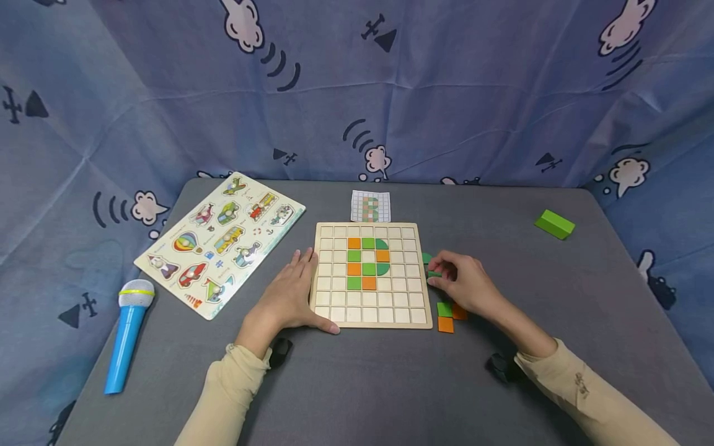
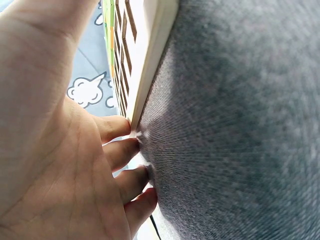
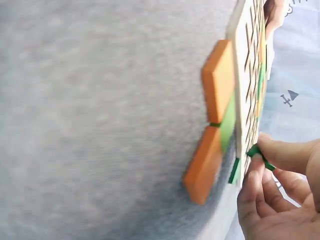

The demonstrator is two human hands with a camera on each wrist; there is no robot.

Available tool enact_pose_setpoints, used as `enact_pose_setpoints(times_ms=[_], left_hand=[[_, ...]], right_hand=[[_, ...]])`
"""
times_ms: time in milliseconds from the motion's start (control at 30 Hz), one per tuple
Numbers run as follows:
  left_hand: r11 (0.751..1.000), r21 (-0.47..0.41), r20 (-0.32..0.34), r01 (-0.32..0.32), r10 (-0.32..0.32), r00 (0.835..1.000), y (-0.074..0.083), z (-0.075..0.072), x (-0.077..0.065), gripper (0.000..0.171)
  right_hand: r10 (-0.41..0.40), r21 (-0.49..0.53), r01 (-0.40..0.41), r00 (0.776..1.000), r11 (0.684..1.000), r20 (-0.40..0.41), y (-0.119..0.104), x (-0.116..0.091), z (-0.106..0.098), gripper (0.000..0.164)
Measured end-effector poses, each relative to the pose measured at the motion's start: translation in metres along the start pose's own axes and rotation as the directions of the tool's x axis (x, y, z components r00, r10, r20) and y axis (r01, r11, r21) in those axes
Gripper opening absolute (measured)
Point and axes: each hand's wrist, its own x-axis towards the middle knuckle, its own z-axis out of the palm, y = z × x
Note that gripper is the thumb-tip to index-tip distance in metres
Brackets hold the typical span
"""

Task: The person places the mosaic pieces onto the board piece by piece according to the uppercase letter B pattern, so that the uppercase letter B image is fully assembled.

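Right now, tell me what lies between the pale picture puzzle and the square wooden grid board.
The left hand and some bare grey tabletop, as the head view shows.

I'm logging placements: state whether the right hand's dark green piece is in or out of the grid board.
Out: the right hand pinches the dark green piece at the right edge of the grid board, in no square.
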Motion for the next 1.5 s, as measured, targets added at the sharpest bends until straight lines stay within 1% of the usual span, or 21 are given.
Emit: enact_pose_setpoints(times_ms=[133,300,433,633,733,833,933,1067,1300,1500], left_hand=[[1.000,0.002,-0.005,-0.006,0.006,1.000,-0.001,-0.001,0.000,0.157],[1.000,0.002,-0.001,-0.003,0.003,1.000,-0.001,-0.001,0.001,0.157],[1.000,0.007,-0.001,-0.001,0.001,1.000,-0.001,-0.001,0.001,0.157],[1.000,0.004,0.000,0.006,-0.006,1.000,0.000,0.000,0.001,0.158],[1.000,0.005,0.000,0.008,-0.008,1.000,0.000,0.000,0.001,0.159],[1.000,0.009,-0.001,0.007,-0.007,1.000,-0.001,0.000,0.001,0.159],[1.000,0.008,-0.001,0.006,-0.006,1.000,0.000,0.000,0.001,0.159],[1.000,0.003,0.001,0.008,-0.008,1.000,0.000,0.000,0.000,0.158],[1.000,0.001,0.003,0.011,-0.011,1.000,0.000,0.000,0.001,0.158],[1.000,-0.003,0.004,0.013,-0.013,1.000,0.000,0.000,0.000,0.159]], right_hand=[[-0.031,0.011,0.032,0.999,0.999,-0.009,-0.007,0.002,0.002,0.016],[-0.052,0.054,0.053,0.999,0.997,-0.006,-0.014,0.006,0.008,0.006],[-0.057,0.090,0.058,0.998,0.994,-0.008,-0.020,0.010,0.015,0.006],[-0.013,0.148,0.010,1.000,0.989,0.023,-0.030,0.015,0.025,0.009],[-0.023,0.162,0.018,0.999,0.987,0.027,-0.033,0.018,0.030,0.006],[-0.034,0.174,0.029,0.999,0.984,0.025,-0.035,0.020,0.034,0.010],[-0.014,0.182,0.010,1.000,0.983,0.022,-0.037,0.022,0.036,0.011],[0.013,0.196,-0.019,0.999,0.981,0.031,-0.040,0.024,0.038,0.007],[0.034,0.146,-0.039,0.999,0.988,0.042,-0.045,0.025,0.042,0.004],[0.094,0.134,-0.101,0.994,0.986,0.056,-0.047,0.026,0.046,0.003]])
